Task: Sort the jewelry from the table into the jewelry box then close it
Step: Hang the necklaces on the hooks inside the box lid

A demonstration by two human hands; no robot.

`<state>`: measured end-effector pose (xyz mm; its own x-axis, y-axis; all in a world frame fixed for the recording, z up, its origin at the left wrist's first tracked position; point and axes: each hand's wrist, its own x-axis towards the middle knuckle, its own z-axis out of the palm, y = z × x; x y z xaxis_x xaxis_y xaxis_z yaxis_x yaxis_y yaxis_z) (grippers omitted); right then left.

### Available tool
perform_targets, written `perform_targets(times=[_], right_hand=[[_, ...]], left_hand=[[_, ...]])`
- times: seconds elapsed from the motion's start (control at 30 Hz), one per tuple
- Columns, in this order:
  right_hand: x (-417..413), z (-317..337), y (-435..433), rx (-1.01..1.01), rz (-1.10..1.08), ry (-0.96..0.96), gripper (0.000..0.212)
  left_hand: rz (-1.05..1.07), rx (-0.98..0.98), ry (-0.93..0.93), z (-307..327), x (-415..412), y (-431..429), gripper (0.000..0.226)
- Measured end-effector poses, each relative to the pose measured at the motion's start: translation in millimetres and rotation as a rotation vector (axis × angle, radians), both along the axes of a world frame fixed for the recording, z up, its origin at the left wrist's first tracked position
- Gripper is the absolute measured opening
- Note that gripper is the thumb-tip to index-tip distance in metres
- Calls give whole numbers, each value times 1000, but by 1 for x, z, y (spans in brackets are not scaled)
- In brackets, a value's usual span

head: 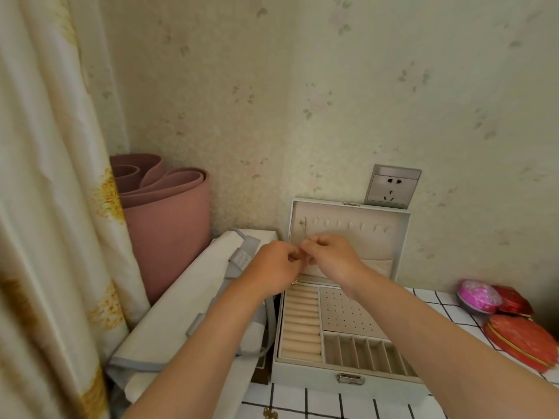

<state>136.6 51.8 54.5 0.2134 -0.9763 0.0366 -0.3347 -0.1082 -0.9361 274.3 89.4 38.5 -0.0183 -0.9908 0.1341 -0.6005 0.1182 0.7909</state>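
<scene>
Both hands are pinching a thin necklace [305,234] in front of the upright lid [393,237] of the jewelry box [302,373]. The left hand [278,261] and the right hand [329,255] are meeting fingertip to fingertip, fingers curled on the chain, which is running up to the far-left hook [302,222]. A pendant seems to be dangling just below the hands, over the ring rolls.

The step in hand looks like hanging the chain. Doing it well means seating the loop fully on the hook before letting go, then tucking the slack into the lid pocket [375,264] so that the closing lid is not trapping it.

Room is tight on the left, where a pale bag [187,297] is lying beside the box. The tabletop [332,403] is giving more room to the right. A small gold piece [270,414] is lying at the near edge, where a forearm could knock it off.
</scene>
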Motion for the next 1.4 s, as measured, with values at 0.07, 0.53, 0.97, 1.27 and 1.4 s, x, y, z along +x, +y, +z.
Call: perform_targets(times=[0.07,0.53,0.97,1.27,1.4], right_hand=[[-4,3,0,-61,-11,84,25],[-32,15,7,-95,29,-117,15],[-29,-17,14,-15,210,143,17],[-38,-8,1,-27,98,65,15],[-47,3,-12,-114,23,81,14]], left_hand=[[9,0,35,-2,-9,-2,21],[59,61,429,0,-29,-7,16],[65,-34,316,8,-22,-2,9],[97,-158,61,2,-20,-7,20],[27,-334,-437,-18,-18,-14,27]])
